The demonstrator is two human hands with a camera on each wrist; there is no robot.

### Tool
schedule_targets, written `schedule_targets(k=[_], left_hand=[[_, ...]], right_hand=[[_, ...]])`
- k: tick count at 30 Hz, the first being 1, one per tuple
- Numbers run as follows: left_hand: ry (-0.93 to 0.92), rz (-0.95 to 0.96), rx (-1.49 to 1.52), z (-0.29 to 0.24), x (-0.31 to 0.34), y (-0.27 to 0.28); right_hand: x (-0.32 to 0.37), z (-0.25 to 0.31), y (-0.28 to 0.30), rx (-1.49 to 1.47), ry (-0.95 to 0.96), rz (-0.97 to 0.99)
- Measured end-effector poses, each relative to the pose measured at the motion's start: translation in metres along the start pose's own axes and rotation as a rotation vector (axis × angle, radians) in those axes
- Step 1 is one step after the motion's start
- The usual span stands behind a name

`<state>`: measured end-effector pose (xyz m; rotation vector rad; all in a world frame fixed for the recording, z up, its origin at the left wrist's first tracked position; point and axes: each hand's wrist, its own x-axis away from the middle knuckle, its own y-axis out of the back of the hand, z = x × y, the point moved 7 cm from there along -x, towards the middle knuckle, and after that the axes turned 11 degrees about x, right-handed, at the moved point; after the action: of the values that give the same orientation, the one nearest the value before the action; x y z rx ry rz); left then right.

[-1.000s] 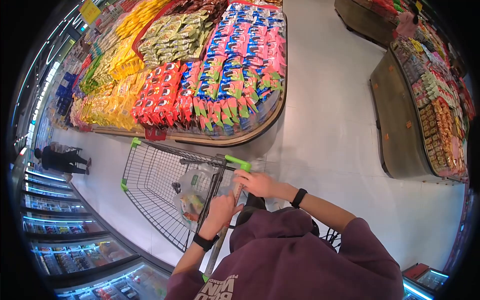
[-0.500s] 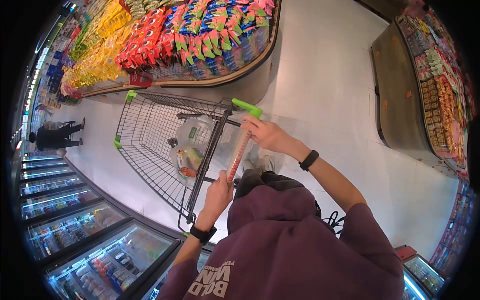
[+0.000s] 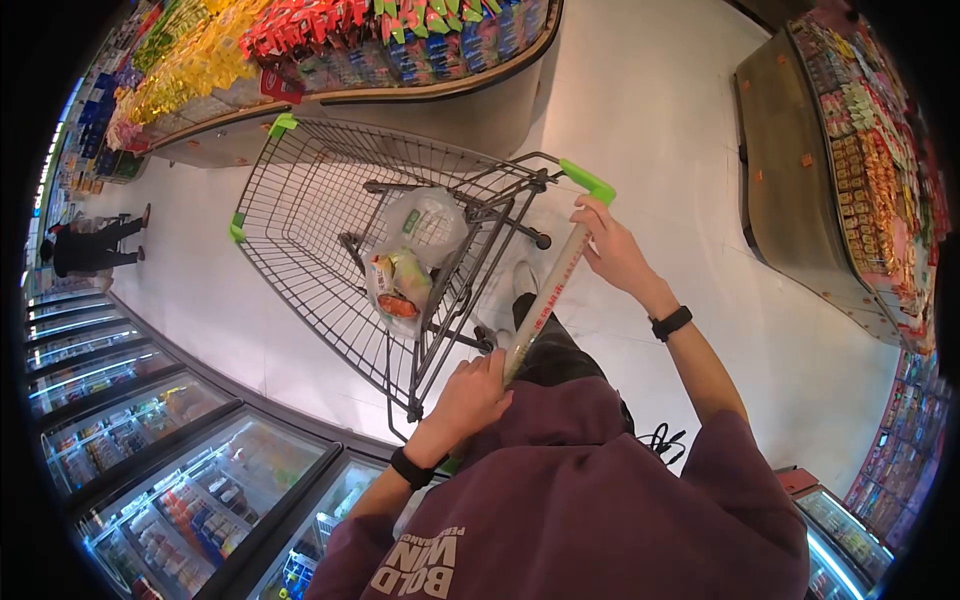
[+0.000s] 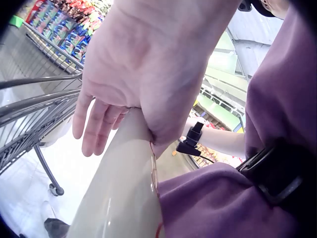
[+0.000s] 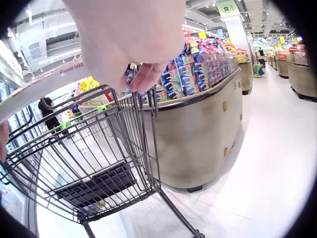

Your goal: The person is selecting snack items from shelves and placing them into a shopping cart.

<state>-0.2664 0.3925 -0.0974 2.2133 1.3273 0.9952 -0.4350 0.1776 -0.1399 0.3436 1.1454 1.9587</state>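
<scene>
In the head view a wire shopping cart (image 3: 330, 235) stands in front of me, its pale handle (image 3: 550, 300) printed with red letters. My left hand (image 3: 470, 397) grips the near-left end of this handle; the left wrist view shows the bar running between thumb and fingers, the fingers only loosely bent. My right hand (image 3: 617, 252) holds the other end, just beside the green corner cap (image 3: 588, 182), its fingers bent over the bar. Inside the basket lies a translucent plastic bag (image 3: 428, 225) with a colourful food packet (image 3: 398, 285) showing through.
A curved display stand (image 3: 440, 105) piled with bagged snacks borders the cart's far side. Glass-topped freezers (image 3: 215, 490) line the left. Another stand (image 3: 800, 160) rises at the right across a pale floor (image 3: 640, 120). A person in dark clothes (image 3: 90, 247) is farther down the aisle.
The cart's handle has swung right and the cart stands at a different angle. My hands have moved apart along the handle, the right one outward. The snack stand has shifted up in view.
</scene>
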Motion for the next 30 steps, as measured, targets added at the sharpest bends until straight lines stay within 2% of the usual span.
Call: schedule_targets(k=[1, 2, 8, 9, 12, 15, 20, 27, 30], left_hand=[[-0.008, 0.008, 0.023, 0.002, 0.012, -0.007], [-0.025, 0.020, 0.043, 0.024, 0.050, 0.008], [-0.036, 0.062, 0.179, 0.006, 0.082, -0.032], [-0.054, 0.051, 0.167, 0.051, 0.133, -0.011], [-0.043, 0.076, 0.174, 0.059, 0.150, -0.017], [-0.015, 0.155, 0.169, 0.056, 0.162, -0.028], [-0.017, 0.292, 0.099, 0.056, 0.198, -0.044], [0.028, 0.488, 0.131, 0.046, 0.258, -0.065], [0.032, 0.545, 0.138, 0.045, 0.278, -0.065]], right_hand=[[0.009, 0.005, -0.001, 0.001, -0.013, -0.017], [0.005, 0.045, -0.014, 0.037, -0.027, -0.042], [0.074, 0.037, -0.017, 0.157, -0.080, -0.145], [0.067, 0.096, -0.050, 0.186, -0.079, -0.178], [0.087, 0.109, -0.059, 0.207, -0.089, -0.210], [0.114, 0.114, -0.060, 0.223, -0.084, -0.259], [0.166, 0.153, -0.063, 0.297, -0.067, -0.337], [0.245, 0.201, -0.056, 0.289, -0.051, -0.309], [0.264, 0.231, -0.049, 0.355, -0.007, -0.381]])
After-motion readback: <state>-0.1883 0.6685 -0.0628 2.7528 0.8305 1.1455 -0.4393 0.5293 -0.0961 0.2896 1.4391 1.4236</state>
